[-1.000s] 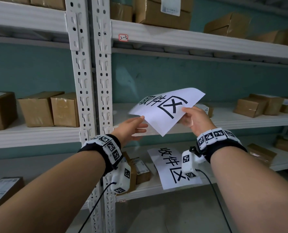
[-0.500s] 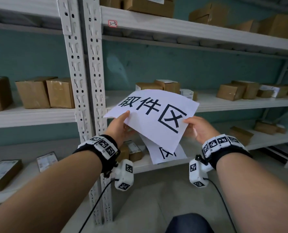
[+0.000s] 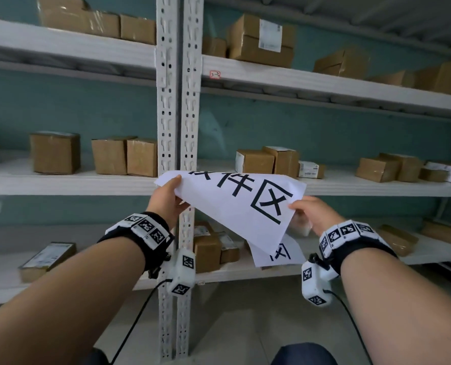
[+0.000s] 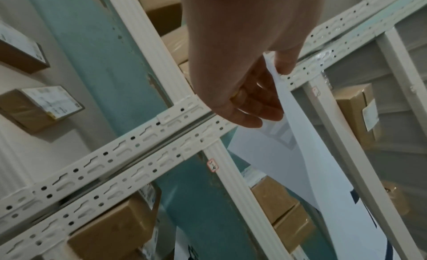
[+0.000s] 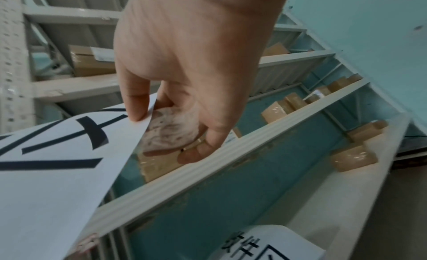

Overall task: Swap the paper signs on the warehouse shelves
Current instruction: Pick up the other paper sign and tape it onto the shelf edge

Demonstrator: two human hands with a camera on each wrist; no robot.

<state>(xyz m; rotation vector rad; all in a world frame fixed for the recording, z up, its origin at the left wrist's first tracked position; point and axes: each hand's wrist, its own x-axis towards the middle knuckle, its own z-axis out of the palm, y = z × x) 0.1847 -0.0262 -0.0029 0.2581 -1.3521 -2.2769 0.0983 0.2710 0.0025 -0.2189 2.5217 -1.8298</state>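
I hold a white paper sign [image 3: 235, 206] with large black characters in both hands, tilted, in front of the middle shelf edge [image 3: 364, 187]. My left hand [image 3: 173, 192] pinches its upper left corner, right at the perforated upright posts [image 3: 177, 127]; in the left wrist view the thumb and fingers [image 4: 270, 92] nip the sheet's edge [image 4: 284, 154]. My right hand [image 3: 302, 210] pinches the right edge, thumb on top [image 5: 138, 110], and also cups a crumpled clear wad [image 5: 171, 130]. A second sign [image 3: 279, 255] lies on the lower shelf, half hidden behind the held sheet, its printed end showing [image 5: 265, 245].
Cardboard boxes [image 3: 266, 162] stand on the middle shelf just behind the sheet, more at left [image 3: 124, 159] and right [image 3: 390, 168]. Small boxes [image 3: 211, 246] sit on the lower shelf beside the second sign. The top shelf [image 3: 324, 80] carries larger boxes. Bare floor lies below.
Both hands have carried the sheet left and up, from over the lower sign to the posts at middle-shelf height. The view has tilted up and the sheet hangs steeper.
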